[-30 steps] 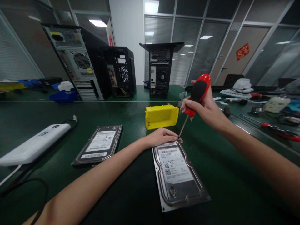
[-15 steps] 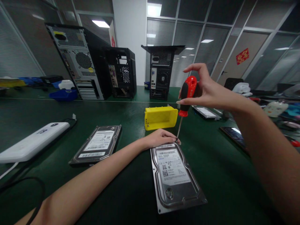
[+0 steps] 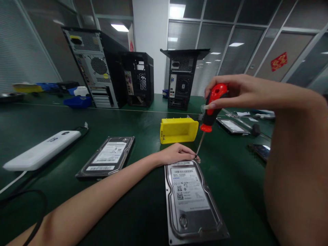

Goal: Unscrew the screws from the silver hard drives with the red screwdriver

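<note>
Head | right hand (image 3: 239, 91) pinching rounded red-black screwdriver (image 3: 209, 119) | left hand (image 3: 176, 152) at ridged metal hard drive (image 3: 193, 212), grip unclear

Screwdriver (image 3: 210, 118) at the far right corner of the drive (image 3: 191, 194)

The left hand (image 3: 177, 153) lies across the drive's far end, fingertips beside the tool's tip. The right hand (image 3: 232, 91) grips the red-and-black handle, its top leaning right. Beyond the left hand, a yellow bin (image 3: 179, 131) rests on its side. A second drive (image 3: 107, 155) and a white box (image 3: 42, 152) lie toward the table's (image 3: 143, 124) left side. Three cases (image 3: 145, 77) stand near its far edge.
</note>
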Motion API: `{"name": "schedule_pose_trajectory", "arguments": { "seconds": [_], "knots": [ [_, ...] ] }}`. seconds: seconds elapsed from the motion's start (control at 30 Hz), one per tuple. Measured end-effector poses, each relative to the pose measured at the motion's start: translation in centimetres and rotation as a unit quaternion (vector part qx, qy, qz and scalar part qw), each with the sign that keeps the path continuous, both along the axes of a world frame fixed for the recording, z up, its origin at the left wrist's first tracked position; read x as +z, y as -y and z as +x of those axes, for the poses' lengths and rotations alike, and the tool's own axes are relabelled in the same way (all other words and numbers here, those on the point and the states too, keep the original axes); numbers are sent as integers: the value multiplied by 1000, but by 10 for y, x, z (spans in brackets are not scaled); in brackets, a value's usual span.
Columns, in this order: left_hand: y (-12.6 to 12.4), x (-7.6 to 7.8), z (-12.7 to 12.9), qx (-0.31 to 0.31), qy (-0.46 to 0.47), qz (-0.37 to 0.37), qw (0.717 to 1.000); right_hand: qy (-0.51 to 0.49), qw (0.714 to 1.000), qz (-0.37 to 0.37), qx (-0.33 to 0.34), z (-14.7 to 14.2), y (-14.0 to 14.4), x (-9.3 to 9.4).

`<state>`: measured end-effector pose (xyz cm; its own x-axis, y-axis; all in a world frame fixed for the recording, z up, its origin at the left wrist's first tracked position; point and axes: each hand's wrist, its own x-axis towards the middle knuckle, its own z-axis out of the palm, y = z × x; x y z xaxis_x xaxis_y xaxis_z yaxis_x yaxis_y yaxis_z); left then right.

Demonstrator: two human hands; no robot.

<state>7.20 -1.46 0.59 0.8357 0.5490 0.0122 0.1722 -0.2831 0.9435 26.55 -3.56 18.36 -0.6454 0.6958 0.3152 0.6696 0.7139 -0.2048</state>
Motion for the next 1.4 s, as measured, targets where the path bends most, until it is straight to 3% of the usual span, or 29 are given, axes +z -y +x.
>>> {"name": "schedule_pose_trajectory", "arguments": {
  "seconds": [0.13,0.53,0.87,1.2,1.4],
  "knots": [
    [-2,-1,1,-10,6,-11,1000,5,998,47,-51,-13,5,-3],
    [-1,0,1,-9,-6,8,1000,-13,997,6,-79,-21,7,-4],
    [2,3,1,-1,-9,3,1000,22,998,12,-59,-26,9,-1],
    [2,4,-1,-10,-15,5,1000,17,998,-58,-15,-9,20,3],
    [8,7,1,7,-32,111,993,14,998,-13,-62,-14,16,2]
  ]
}}
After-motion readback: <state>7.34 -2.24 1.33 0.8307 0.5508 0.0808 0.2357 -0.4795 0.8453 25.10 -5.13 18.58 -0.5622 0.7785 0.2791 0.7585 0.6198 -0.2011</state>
